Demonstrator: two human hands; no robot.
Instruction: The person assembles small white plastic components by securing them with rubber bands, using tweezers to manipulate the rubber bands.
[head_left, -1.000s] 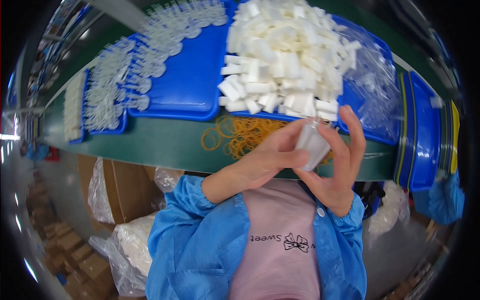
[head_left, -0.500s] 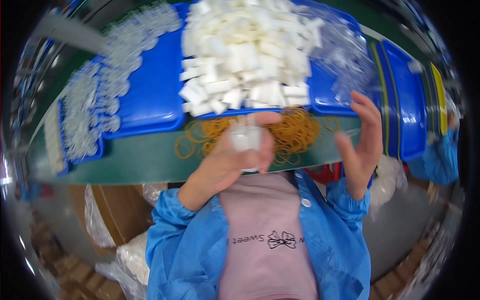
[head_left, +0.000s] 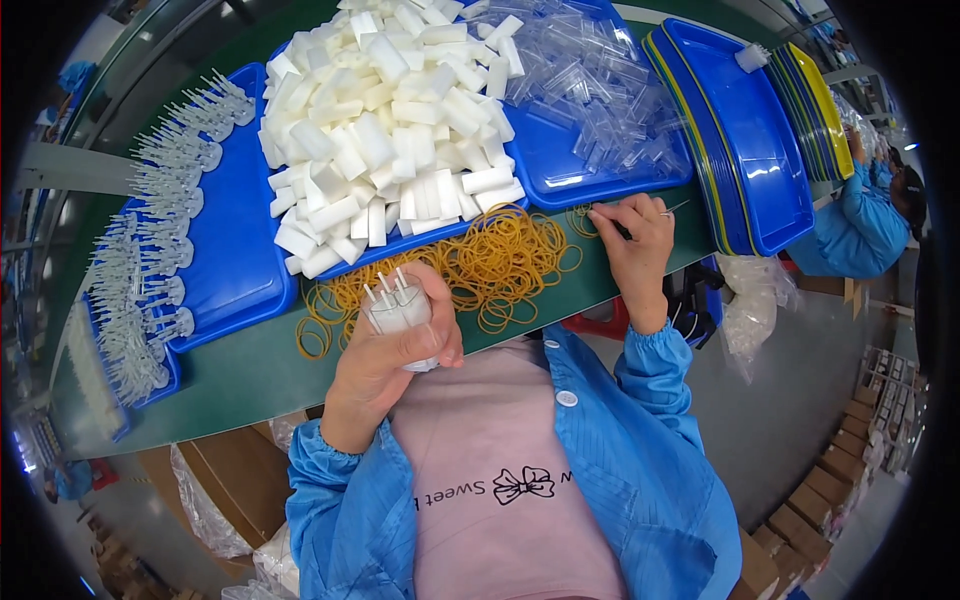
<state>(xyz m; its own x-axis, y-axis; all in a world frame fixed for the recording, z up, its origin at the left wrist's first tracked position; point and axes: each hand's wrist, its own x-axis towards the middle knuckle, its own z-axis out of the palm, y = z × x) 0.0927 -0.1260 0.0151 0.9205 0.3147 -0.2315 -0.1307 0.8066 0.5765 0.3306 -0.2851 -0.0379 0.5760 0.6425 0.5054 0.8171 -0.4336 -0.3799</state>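
My left hand point(head_left: 398, 335) is wrapped round a white block in clear plastic pieces point(head_left: 400, 305), with several thin white prongs standing up from its top. My right hand point(head_left: 638, 245) is farther right at the table's front, thumb and forefinger pinched at the edge of a loose yellow rubber band point(head_left: 578, 222). A thin pointed thing point(head_left: 680, 206) shows beside its other fingers; whether the hand holds it I cannot tell. Between my hands lies a heap of yellow rubber bands point(head_left: 505, 262), just beyond the left hand.
White foam blocks point(head_left: 400, 130) are heaped in a blue tray. Left of them, clear pronged parts point(head_left: 150, 260) stand along another blue tray point(head_left: 225, 250); clear plastic pieces point(head_left: 600, 90) fill a third. Stacked trays point(head_left: 755, 140) stand at the right, with a co-worker in blue point(head_left: 850, 235) beyond.
My right hand has come down from an open, raised pose to pinch at the loose rubber band. The left hand has turned its bundle prongs up. The whole view has shifted and tilted.
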